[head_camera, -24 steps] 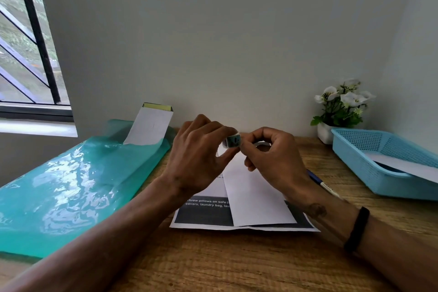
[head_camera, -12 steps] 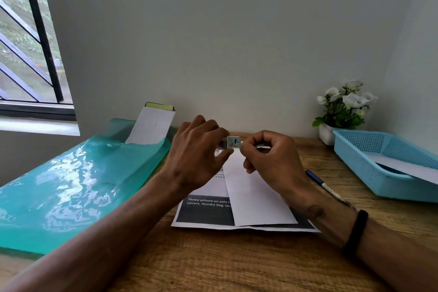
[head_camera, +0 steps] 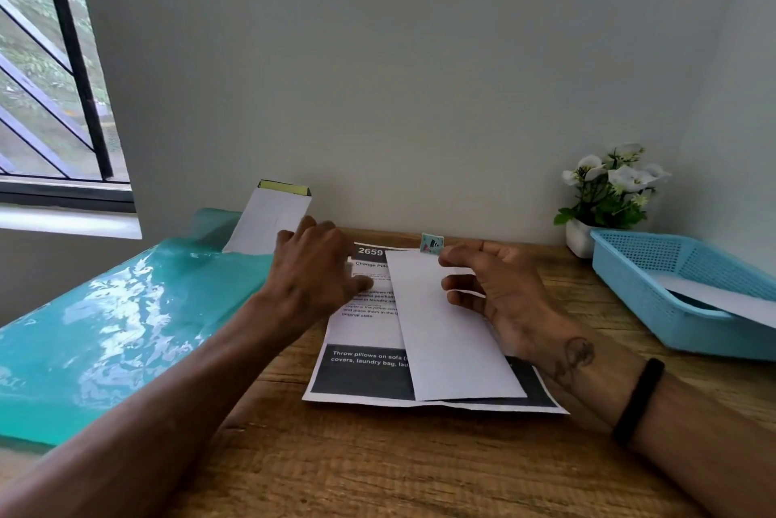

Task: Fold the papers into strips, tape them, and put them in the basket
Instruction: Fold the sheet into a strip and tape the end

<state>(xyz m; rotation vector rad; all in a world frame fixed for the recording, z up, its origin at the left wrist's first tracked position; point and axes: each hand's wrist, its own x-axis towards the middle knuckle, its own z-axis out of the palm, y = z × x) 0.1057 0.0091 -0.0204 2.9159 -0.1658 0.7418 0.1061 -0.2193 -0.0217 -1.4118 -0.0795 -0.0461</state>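
Observation:
A white folded paper strip [head_camera: 453, 332] lies lengthwise on a printed sheet [head_camera: 361, 374] on the wooden desk. My right hand [head_camera: 499, 290] pinches a small patterned piece of tape [head_camera: 431, 243] between thumb and forefinger at the strip's far end, and its other fingers rest on the strip's right edge. My left hand [head_camera: 313, 265] lies knuckles up over the printed sheet's left part, fingers bent down; what is under it is hidden. The blue basket [head_camera: 630, 265] stands at the right with one white folded paper [head_camera: 722, 299] inside.
A glossy teal plastic sheet [head_camera: 105, 328] covers the desk's left side, with a white card [head_camera: 273, 219] leaning on the wall behind it. A small pot of white flowers [head_camera: 609, 198] stands by the basket. A barred window is at the far left.
The hands have parted and dropped to the paper. The right hand now holds the tape piece at the strip's far end, and the left hand has moved left onto the printed sheet.

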